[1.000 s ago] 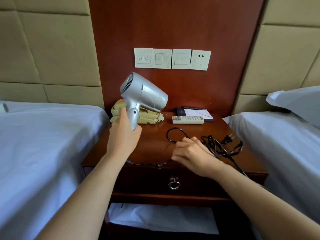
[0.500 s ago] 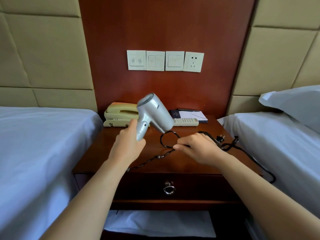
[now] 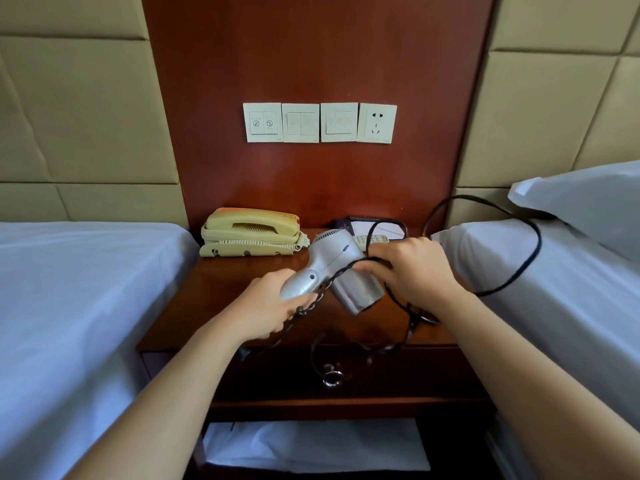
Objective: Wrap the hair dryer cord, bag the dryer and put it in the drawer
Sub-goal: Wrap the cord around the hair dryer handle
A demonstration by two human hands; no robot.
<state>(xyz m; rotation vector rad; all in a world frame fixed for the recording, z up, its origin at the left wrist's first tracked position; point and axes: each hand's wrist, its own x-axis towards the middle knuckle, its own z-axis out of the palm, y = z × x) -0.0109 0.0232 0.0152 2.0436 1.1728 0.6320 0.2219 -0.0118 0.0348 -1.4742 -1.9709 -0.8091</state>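
A silver hair dryer (image 3: 341, 268) hangs over the wooden nightstand (image 3: 221, 299), nozzle tilted down toward me. My left hand (image 3: 273, 308) grips its handle. My right hand (image 3: 412, 271) pinches the black cord (image 3: 533, 251) and draws it across the dryer's body. The cord swings in a wide loop over the right bed, and a twisted stretch sags below my hands in front of the drawer (image 3: 398, 372). The drawer is closed, with a metal ring pull (image 3: 331, 375). I see no bag.
A beige telephone (image 3: 251, 233) sits at the back left of the nightstand; a remote (image 3: 372, 240) and a notepad (image 3: 379, 226) lie behind the dryer. White beds (image 3: 76, 292) flank both sides. A wall socket (image 3: 377, 123) and switches are above. White cloth (image 3: 311, 445) fills the lower shelf.
The dryer has dropped lower and tipped nozzle-down. My right hand has lifted the cord off the nightstand and carried it over the dryer, throwing a loop over the right bed.
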